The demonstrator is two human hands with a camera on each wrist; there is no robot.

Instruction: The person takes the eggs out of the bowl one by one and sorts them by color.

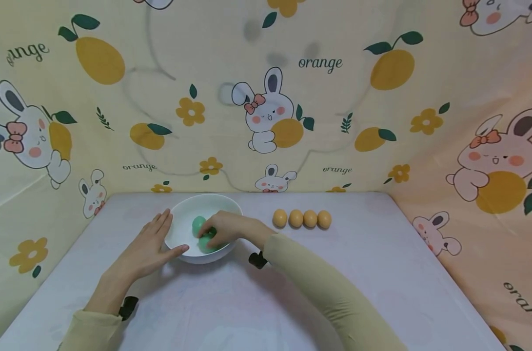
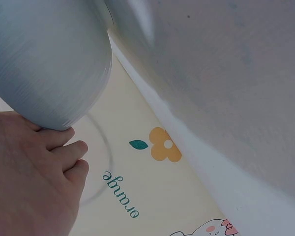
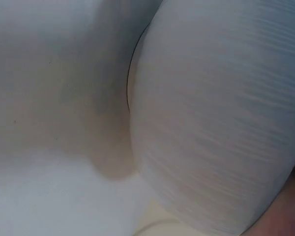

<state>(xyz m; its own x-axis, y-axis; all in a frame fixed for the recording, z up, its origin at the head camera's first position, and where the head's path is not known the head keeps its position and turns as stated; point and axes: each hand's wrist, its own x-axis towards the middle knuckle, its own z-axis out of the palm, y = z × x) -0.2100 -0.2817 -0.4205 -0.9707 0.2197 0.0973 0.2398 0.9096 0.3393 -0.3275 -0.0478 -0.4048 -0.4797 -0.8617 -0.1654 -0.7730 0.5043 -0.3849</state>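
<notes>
A white bowl [image 1: 187,257] stands on the table toward the back, left of centre. Green eggs [image 1: 198,225] lie inside it, partly covered by my right hand [image 1: 224,226]. That hand reaches over the bowl's right rim, and its fingers and thumb grip a green egg [image 1: 206,245] at the near side. My left hand [image 1: 145,251] rests against the bowl's left side, fingers extended along the wall and thumb at the near rim. In the left wrist view, the fingertips of the left hand [image 2: 34,172] touch the bowl's outer wall [image 2: 54,59]. The right wrist view mostly shows the bowl's outside [image 3: 211,113].
Several brown eggs [image 1: 296,218] stand in a row right of the bowl, at the back of the white table [image 1: 358,273]. A patterned cloth [image 1: 204,63] with rabbits and oranges hangs behind and on both sides. Small black devices [image 1: 258,260] sit at the wrists.
</notes>
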